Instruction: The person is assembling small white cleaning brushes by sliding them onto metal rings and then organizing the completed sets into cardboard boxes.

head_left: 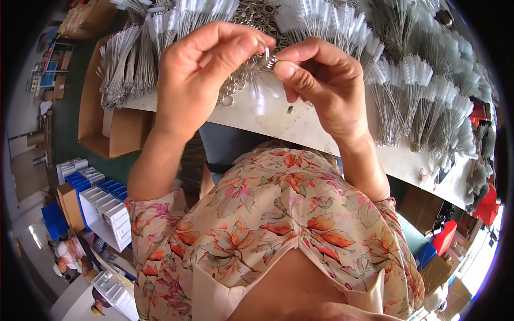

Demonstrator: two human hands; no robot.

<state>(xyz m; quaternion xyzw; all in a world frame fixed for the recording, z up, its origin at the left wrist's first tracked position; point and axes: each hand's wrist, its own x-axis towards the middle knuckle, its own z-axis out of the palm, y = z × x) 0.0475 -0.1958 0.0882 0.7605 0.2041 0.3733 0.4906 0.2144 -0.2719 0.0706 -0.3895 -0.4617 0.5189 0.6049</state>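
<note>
Both hands are raised above the near edge of the table, thumbs and forefingers almost meeting. My left hand [201,69] is closed in a pinch on a shiny metal ring [266,52]. Against it, my right hand [332,80] pinches small metal rings [271,62] between thumb and forefinger. Below the fingertips hangs a pale, blurred piece [259,99], perhaps the white end of a thin brush; its kind is unclear. Behind the hands lies a heap of loose metal rings [256,15], and a few more [228,100] rest near the table edge by my left wrist.
Bundles of thin wire brushes with white bristles [409,80] cover the right of the white table [300,123]; more bundles [126,64] stand at the left. An open cardboard box [120,134] is beside the table. Grey and blue crates [104,208] stand at lower left.
</note>
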